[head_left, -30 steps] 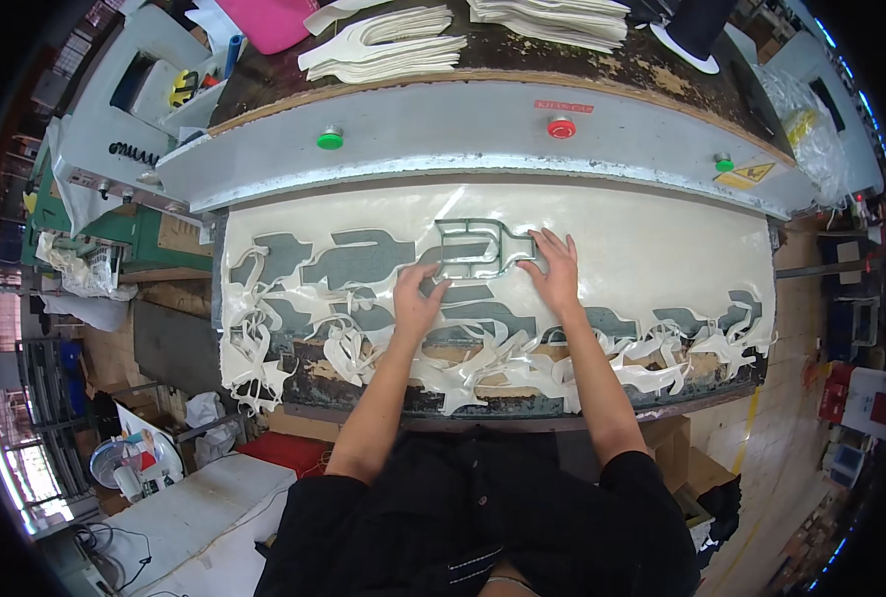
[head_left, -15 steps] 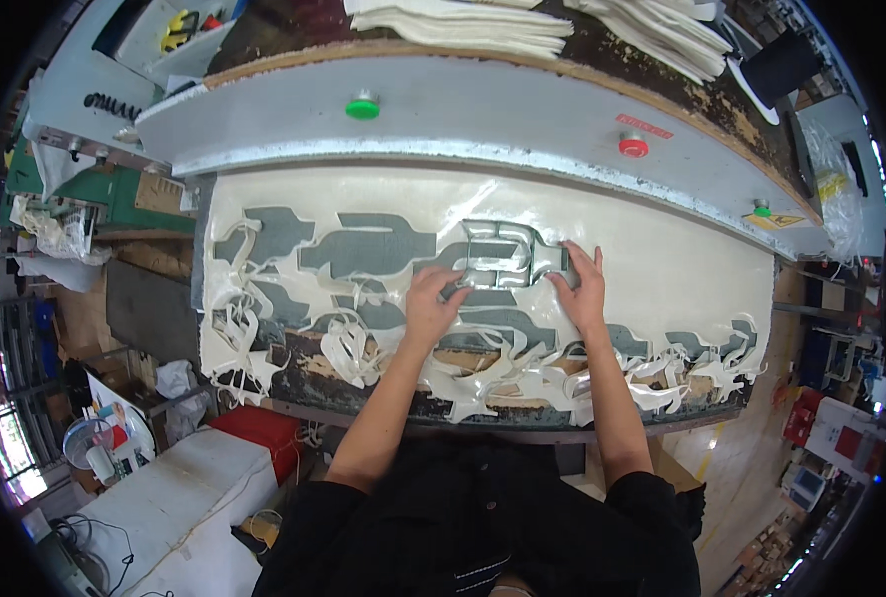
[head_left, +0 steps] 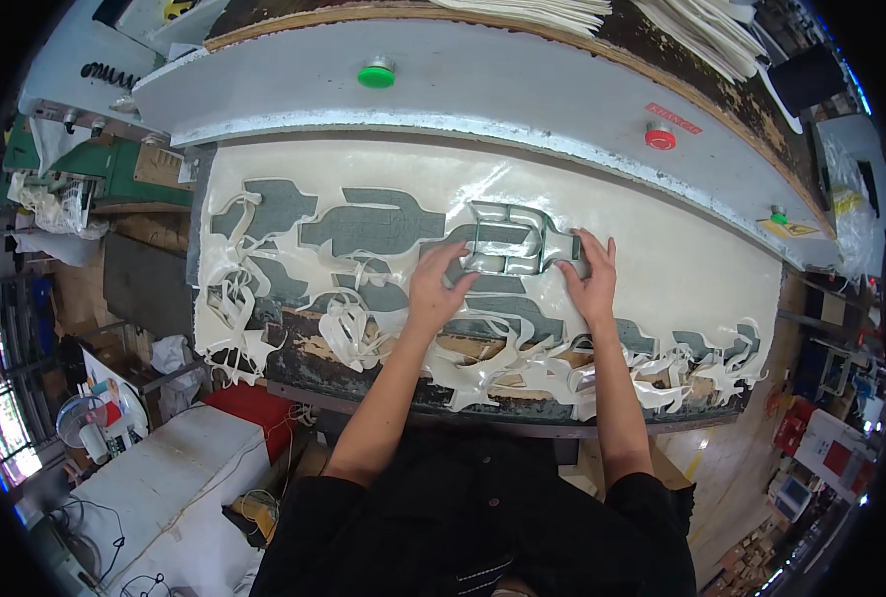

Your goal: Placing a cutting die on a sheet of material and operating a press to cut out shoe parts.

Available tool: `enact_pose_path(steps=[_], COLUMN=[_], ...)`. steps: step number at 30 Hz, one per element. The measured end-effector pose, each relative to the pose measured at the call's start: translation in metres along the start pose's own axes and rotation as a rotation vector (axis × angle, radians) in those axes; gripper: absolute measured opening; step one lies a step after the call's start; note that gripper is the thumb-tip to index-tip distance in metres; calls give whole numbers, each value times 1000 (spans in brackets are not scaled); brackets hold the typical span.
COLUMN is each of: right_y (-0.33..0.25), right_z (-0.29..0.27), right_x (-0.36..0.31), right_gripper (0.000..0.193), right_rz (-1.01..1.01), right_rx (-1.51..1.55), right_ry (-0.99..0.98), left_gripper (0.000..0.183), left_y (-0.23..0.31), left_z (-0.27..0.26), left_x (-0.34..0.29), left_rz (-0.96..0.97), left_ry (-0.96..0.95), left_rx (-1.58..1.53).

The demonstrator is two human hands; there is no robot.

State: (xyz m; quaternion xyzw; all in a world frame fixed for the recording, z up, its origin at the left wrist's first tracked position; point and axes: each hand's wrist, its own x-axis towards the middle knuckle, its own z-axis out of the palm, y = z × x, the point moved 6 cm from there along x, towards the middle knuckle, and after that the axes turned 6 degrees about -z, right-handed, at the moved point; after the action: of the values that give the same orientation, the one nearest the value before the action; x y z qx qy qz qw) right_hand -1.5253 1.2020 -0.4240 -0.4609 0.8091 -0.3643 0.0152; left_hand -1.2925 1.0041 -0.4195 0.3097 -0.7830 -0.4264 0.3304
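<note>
A metal cutting die (head_left: 542, 239), an open frame with thin dark green walls, lies on a glossy cream sheet (head_left: 682, 234). My left hand (head_left: 435, 287) holds its left end, thumb and fingers bent at the corner. At the narrow right end, my right hand (head_left: 594, 287) grips it between thumb and fingers. Grey cut-through shapes (head_left: 373, 231) in the sheet spread to the left of the die and below it. Loose cream offcut strips (head_left: 473, 378) curl along the near edge.
A grey machine beam (head_left: 513, 85) spans the far side, carrying a green button (head_left: 376, 73) and a red button (head_left: 660, 136). Stacked cream pieces (head_left: 707, 35) rest on the ledge above it. A white-covered table (head_left: 174, 488) stands at lower left, near a small fan (head_left: 83, 420).
The whole view has shifted a little, so the scene sits higher in the picture. Against the sheet, the die stays in place, with both hands still at its ends.
</note>
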Motion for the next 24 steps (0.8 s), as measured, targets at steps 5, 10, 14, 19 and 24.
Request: enact_pose_path(steps=[5,10,14,19,24], right_y=[1,1,1,3,0], right_z=[0,0,0,-2,-1], right_x=[-2,-3,-2,-2,-1], right_gripper=[64,63,61,61,62], right_rz=[3,11,9,8,-8], right_rx=[6,12,15,22,21], right_ry=[28,46,35,47,49], left_gripper=[44,41,41,39,40], left_y=[-7,-7,-6,-3,-1], left_z=[6,7,7,9,6], left_x=[-5,-4,-3,0,-1], left_rz=[26,22,6,2,14], left_ry=[-59,-54,-52,-59,-49], left_rx=[109,109,105,100,112])
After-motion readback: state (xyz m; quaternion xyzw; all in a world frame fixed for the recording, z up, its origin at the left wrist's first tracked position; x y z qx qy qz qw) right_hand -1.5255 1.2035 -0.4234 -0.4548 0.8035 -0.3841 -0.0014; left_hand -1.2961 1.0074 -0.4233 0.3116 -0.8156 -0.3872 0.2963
